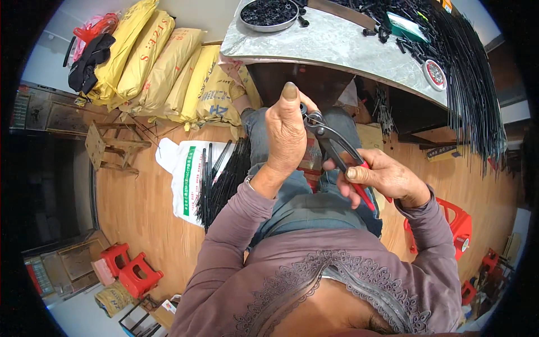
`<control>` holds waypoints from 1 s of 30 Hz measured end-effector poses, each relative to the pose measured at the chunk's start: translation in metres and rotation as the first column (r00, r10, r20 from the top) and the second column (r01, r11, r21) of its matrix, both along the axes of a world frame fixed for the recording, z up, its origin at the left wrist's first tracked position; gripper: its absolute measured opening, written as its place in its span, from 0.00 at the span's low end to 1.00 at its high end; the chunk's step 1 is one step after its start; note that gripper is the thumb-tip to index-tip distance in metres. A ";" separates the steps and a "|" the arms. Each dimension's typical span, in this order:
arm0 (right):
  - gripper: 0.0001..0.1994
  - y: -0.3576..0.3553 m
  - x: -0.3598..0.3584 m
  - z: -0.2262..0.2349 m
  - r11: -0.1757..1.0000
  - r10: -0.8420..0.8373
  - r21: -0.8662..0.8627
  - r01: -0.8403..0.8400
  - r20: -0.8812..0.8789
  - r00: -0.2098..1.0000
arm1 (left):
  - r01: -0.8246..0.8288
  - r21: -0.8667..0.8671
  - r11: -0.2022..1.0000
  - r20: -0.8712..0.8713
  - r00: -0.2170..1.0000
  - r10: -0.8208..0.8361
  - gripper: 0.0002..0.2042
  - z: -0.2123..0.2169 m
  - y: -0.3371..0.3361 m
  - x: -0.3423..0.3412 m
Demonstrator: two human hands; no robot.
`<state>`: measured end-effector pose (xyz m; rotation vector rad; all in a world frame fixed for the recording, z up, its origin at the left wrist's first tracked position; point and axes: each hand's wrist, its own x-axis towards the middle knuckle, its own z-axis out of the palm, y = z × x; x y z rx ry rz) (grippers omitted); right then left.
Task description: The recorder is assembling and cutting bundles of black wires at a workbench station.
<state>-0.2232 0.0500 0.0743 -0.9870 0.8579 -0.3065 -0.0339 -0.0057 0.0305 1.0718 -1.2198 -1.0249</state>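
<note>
Over my lap, my right hand (382, 174) is closed around a pair of pliers (337, 149) with dark metal jaws and red grips. The tool slants up and left, its head next to my left hand (285, 132). That hand is raised, thumb pointing up and fingers curled behind. At its fingers, right by the jaws, a small black piece (304, 108) shows. Its far side is hidden, so I cannot tell whether the jaws grip it.
A marble-patterned table (331, 42) ahead holds a round tray (269, 27) of black parts, a small round dish (434, 74) and long black rods (471, 84) overhanging its right edge. Yellow sacks (149, 56) stand left. More black rods (224, 180) lie beside my leg. A red stool (449, 224) stands right.
</note>
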 end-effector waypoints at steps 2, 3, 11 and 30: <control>0.22 0.003 0.002 -0.012 0.999 -0.039 -0.034 0.042 0.075 0.996 | 0.008 0.013 1.000 -0.004 1.000 -0.008 0.34 -0.001 -0.001 0.000; 0.22 0.003 0.003 -0.011 0.999 -0.035 -0.037 0.038 0.075 0.997 | 0.021 0.030 0.999 -0.007 1.000 -0.021 0.34 -0.001 -0.001 0.000; 0.18 0.015 0.019 -0.010 0.978 -0.122 0.177 0.106 0.081 0.989 | -0.009 0.001 1.000 0.020 1.000 0.009 0.34 0.001 0.000 -0.002; 0.10 -0.123 -0.210 -0.028 0.347 -0.935 -0.899 -0.266 -0.354 -0.020 | 0.248 0.044 0.968 -0.295 0.929 -0.224 0.30 0.012 -0.003 -0.011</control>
